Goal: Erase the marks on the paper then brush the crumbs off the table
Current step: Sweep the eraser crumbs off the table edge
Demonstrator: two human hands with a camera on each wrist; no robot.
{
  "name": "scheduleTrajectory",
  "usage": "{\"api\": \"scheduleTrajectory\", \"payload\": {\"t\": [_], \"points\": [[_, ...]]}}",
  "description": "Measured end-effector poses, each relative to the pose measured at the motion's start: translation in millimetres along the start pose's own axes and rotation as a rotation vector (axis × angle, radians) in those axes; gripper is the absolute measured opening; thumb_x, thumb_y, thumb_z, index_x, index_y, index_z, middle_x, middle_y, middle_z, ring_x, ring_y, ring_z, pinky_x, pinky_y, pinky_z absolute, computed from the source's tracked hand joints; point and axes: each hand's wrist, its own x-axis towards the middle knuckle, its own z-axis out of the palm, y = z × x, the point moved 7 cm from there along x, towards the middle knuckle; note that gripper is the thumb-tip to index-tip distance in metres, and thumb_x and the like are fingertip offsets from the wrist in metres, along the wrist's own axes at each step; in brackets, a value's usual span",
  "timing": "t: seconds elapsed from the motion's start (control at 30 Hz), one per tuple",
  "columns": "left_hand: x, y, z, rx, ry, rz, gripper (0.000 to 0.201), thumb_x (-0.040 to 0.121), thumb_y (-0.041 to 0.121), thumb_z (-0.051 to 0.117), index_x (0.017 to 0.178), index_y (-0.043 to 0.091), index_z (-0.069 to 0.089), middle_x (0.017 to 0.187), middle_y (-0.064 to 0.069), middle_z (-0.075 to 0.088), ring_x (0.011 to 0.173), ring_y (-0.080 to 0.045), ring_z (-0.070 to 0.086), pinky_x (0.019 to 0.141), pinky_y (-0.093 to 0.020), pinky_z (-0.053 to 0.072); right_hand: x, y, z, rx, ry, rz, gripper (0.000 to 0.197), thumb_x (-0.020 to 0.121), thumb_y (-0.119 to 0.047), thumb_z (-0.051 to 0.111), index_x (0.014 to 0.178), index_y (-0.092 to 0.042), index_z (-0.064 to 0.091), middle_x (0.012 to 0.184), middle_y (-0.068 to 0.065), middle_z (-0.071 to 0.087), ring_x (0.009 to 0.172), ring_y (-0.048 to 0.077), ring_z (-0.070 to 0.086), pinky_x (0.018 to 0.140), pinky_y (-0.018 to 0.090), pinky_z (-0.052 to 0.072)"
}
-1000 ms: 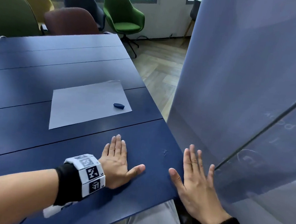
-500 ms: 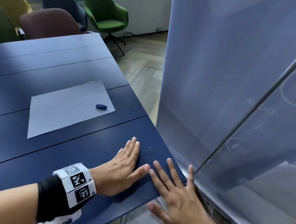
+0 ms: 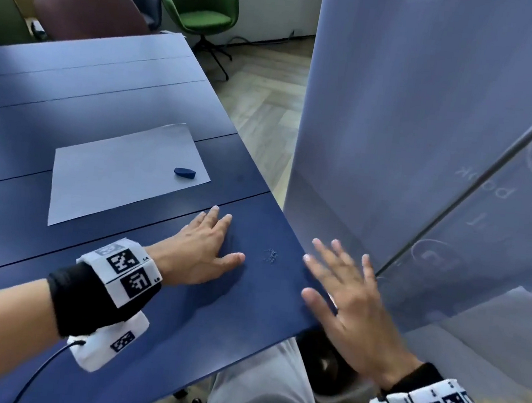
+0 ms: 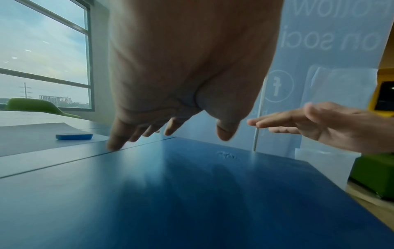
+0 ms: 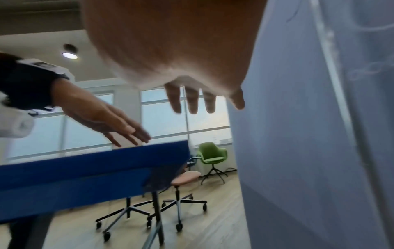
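Observation:
A white sheet of paper lies on the dark blue table, with a small blue eraser on its right part; the eraser also shows in the left wrist view. A small heap of eraser crumbs sits near the table's right edge, and the crumbs show ahead of my left hand. My left hand lies flat on the table, fingers straight, just left of the crumbs. My right hand hovers open, fingers spread, over the table's right corner, right of the crumbs.
A tall grey-blue banner stands close along the table's right side. Green, maroon and yellow chairs stand at the far end. The person's lap in grey trousers is below the near table edge. Rolling chair bases stand on the wood floor.
My left hand slid right toward the crumbs and now sits a little back from them. My right hand came in over the table corner, then drew back and lifted at the edge.

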Motion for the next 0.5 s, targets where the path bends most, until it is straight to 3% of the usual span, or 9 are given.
{"api": "scheduleTrajectory", "payload": {"t": [0.03, 0.07, 0.1, 0.17, 0.2, 0.27, 0.37, 0.43, 0.5], "points": [[-0.2, 0.8, 1.0, 0.018, -0.034, -0.021, 0.098, 0.091, 0.065, 0.046, 0.157, 0.016, -0.009, 0.163, -0.008, -0.019, 0.15, -0.022, -0.014, 0.122, -0.04, 0.003, -2.9, 14.5, -17.1, 0.078, 0.182, 0.039, 0.055, 0.096, -0.057, 0.027, 0.127, -0.024, 0.058, 0.139, -0.007, 0.052, 0.134, 0.012, 0.04, 0.118, 0.042, 0.015], [-1.3, 2.0, 3.4, 0.034, -0.079, -0.043, 0.108, 0.086, 0.07, 0.051, 0.156, 0.018, -0.011, 0.162, -0.006, -0.02, 0.15, -0.022, -0.014, 0.122, -0.043, 0.006, -8.4, 31.7, -29.4, 0.118, 0.33, 0.064, 0.046, 0.096, -0.048, 0.036, 0.107, -0.018, 0.069, 0.114, -0.003, 0.068, 0.112, 0.016, 0.059, 0.11, 0.038, 0.03], [-2.8, 3.7, 7.2, 0.045, -0.128, -0.065, 0.118, 0.079, 0.075, 0.056, 0.155, 0.019, -0.015, 0.162, -0.005, -0.022, 0.15, -0.022, -0.014, 0.122, -0.044, 0.009, -14.0, 52.6, -34.3, 0.133, 0.414, 0.108, 0.039, 0.095, -0.041, 0.042, 0.091, -0.014, 0.071, 0.092, -0.001, 0.072, 0.091, 0.02, 0.065, 0.098, 0.034, 0.041], [-7.8, 8.0, 16.8, 0.063, -0.219, -0.092, 0.134, 0.067, 0.08, 0.063, 0.153, 0.021, -0.021, 0.161, -0.001, -0.025, 0.15, -0.022, -0.015, 0.121, -0.046, 0.013, -18.6, 103.0, -19.9, 0.159, 0.386, 0.231, 0.025, 0.092, -0.027, 0.051, 0.083, -0.011, 0.069, 0.078, 0.002, 0.069, 0.075, 0.025, 0.065, 0.078, 0.03, 0.047], [-10.1, 10.0, 20.5, 0.084, -0.243, -0.095, 0.139, 0.063, 0.081, 0.066, 0.152, 0.022, -0.023, 0.161, -0.001, -0.026, 0.15, -0.023, -0.017, 0.121, -0.047, 0.014, -18.7, 129.0, -5.1, 0.148, 0.318, 0.292, 0.014, 0.09, -0.018, 0.057, 0.09, -0.011, 0.068, 0.083, 0.004, 0.069, 0.077, 0.026, 0.066, 0.075, 0.029, 0.048], [-9.4, 13.5, 28.7, 0.126, -0.25, -0.097, 0.144, 0.061, 0.078, 0.071, 0.152, 0.021, -0.025, 0.16, -0.005, -0.029, 0.149, -0.027, -0.018, 0.12, -0.05, 0.016, -21.3, 186.5, 42.6, 0.084, 0.025, 0.442, 0.027, 0.085, -0.007, 0.062, 0.112, -0.011, 0.063, 0.1, 0.007, 0.068, 0.091, 0.028, 0.065, 0.081, 0.028, 0.046], [-3.1, 17.7, 37.7, 0.169, -0.187, -0.099, 0.143, 0.064, 0.073, 0.073, 0.152, 0.015, -0.024, 0.159, -0.015, -0.026, 0.149, -0.037, -0.014, 0.118, -0.054, 0.02, -41.3, 260.8, 120.5, -0.045, -0.513, 0.617, 0.047, 0.085, -0.022, 0.065, 0.129, -0.012, 0.053, 0.127, 0.01, 0.06, 0.115, 0.026, 0.057, 0.096, 0.029, 0.042], [-0.8, 18.9, 42.3, 0.183, -0.161, -0.106, 0.142, 0.064, 0.071, 0.073, 0.152, 0.014, -0.023, 0.159, -0.016, -0.022, 0.148, -0.04, -0.011, 0.117, -0.055, 0.022, -55.1, 295.6, 157.8, -0.097, -0.686, 0.702, 0.051, 0.084, -0.028, 0.065, 0.13, -0.01, 0.052, 0.133, 0.01, 0.056, 0.122, 0.026, 0.053, 0.1, 0.029, 0.041], [0.8, 16.2, 44.9, 0.172, -0.141, -0.119, 0.143, 0.061, 0.071, 0.074, 0.153, 0.017, -0.022, 0.16, -0.013, -0.021, 0.149, -0.038, -0.011, 0.118, -0.053, 0.022, -62.8, 316.8, 189.4, -0.104, -0.745, 0.75, 0.048, 0.083, -0.029, 0.066, 0.124, -0.008, 0.056, 0.129, 0.013, 0.059, 0.116, 0.027, 0.056, 0.093, 0.03, 0.045]]}}
